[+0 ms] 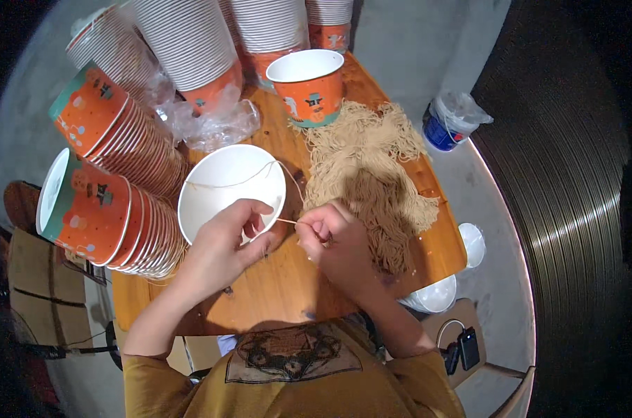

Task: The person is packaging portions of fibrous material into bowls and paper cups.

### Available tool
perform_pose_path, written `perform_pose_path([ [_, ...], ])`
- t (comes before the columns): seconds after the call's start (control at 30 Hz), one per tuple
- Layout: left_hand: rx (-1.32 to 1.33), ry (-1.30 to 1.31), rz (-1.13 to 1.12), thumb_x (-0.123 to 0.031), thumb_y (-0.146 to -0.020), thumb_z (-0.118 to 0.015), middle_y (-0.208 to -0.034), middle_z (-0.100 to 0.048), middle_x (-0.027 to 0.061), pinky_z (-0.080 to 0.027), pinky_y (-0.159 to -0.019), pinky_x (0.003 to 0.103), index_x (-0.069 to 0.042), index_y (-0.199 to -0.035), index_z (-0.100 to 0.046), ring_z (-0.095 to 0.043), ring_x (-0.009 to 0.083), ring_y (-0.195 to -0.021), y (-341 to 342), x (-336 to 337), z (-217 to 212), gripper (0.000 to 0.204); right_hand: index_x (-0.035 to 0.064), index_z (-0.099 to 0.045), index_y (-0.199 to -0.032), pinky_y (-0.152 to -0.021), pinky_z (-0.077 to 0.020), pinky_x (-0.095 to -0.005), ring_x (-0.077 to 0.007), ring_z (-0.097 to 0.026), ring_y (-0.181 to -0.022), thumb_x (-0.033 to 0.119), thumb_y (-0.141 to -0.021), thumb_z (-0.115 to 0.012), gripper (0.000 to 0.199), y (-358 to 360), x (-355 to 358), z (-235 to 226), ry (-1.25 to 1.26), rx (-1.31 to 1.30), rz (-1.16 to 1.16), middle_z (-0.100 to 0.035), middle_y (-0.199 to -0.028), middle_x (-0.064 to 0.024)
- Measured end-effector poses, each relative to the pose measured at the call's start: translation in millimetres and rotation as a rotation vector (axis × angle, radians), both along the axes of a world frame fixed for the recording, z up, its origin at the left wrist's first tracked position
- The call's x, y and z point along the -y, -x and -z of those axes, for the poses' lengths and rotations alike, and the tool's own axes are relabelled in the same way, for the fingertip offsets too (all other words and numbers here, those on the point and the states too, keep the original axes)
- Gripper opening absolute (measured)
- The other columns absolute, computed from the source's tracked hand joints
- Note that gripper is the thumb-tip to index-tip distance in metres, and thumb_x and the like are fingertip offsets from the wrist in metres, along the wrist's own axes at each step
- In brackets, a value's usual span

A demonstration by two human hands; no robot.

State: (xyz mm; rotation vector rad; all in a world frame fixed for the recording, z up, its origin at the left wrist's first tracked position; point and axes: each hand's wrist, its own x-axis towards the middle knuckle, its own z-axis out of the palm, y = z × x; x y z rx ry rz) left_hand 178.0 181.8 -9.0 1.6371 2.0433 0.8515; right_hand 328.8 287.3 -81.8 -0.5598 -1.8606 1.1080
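A white-lined paper bucket [211, 171] stands tilted on the table in front of me. At its right rim is my left hand [232, 237], thumb and forefinger curved apart, with nothing visible between them. My right hand [330, 233] pinches a thin tan strand [286, 221] just right of the rim. One length of it runs taut toward the rim by my left hand; another loops up and across the bucket's mouth. Beyond my right hand lies a large heap of similar tan strands [364, 139], looking like noodles or yarn. My left hand's lower fingers are partly hidden.
On the wooden table [260, 299], nested orange-and-green buckets [107, 216] lean at the left. Tall stacks [187, 42] line the back beside crumpled clear plastic [218, 125]. A single orange bucket [309, 87] stands behind the heap. A blue pail [445, 132] sits on the floor at right.
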Motion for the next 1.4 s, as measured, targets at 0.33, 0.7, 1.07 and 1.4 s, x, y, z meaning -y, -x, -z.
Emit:
perform_pose_path([
  [0.33,0.035,-0.026,-0.025,-0.004,-0.082,-0.059,-0.074,-0.051,0.0044,-0.044,-0.06,0.024,0.0,-0.115,-0.059,-0.048,0.0095,-0.062,7.1,3.4,-8.0,0.033,0.0053,-0.056,-0.08,-0.057,-0.0466,-0.0374,-0.0278,-0.056,-0.065,0.002,-0.073,-0.068,0.014,10.7,2.4,-0.3,-0.236,-0.011,0.105,-0.054,-0.073,-0.0096],
  [0.7,0.068,-0.017,-0.023,-0.003,-0.082,-0.057,-0.07,-0.049,0.0013,-0.043,-0.059,0.023,-0.001,-0.116,-0.058,-0.047,0.0071,-0.061,7.8,4.0,-7.5,0.034,0.0047,-0.052,-0.077,-0.059,-0.0455,-0.0387,-0.028,-0.053,-0.066,0.0,-0.072,-0.066,0.016,15.5,4.2,-4.9,-0.314,-0.022,0.086,-0.049,-0.072,-0.0093],
  [1.07,0.067,-0.024,0.011,-0.005,-0.084,-0.057,-0.07,-0.052,0.0024,-0.044,-0.059,0.023,-0.002,-0.118,-0.057,-0.049,0.0076,-0.062,7.1,3.0,-0.8,0.033,0.0043,-0.052,-0.078,-0.064,-0.0455,-0.0408,-0.0303,-0.054,-0.071,0.001,-0.071,-0.065,0.016,21.8,5.0,0.7,-0.322,-0.034,0.071,-0.05,-0.074,-0.0105],
  [1.4,0.109,0.145,0.118,-0.013,-0.091,-0.054,-0.073,-0.058,0.0136,-0.045,-0.064,0.032,-0.002,-0.106,-0.058,-0.055,0.0204,-0.066,19.5,-15.7,3.6,0.018,0.0047,-0.052,-0.079,-0.061,-0.0451,-0.041,-0.0312,-0.054,-0.069,0.002,-0.071,-0.066,0.016,21.9,4.7,6.0,-0.316,0.04,0.054,-0.052,-0.075,-0.0114],
])
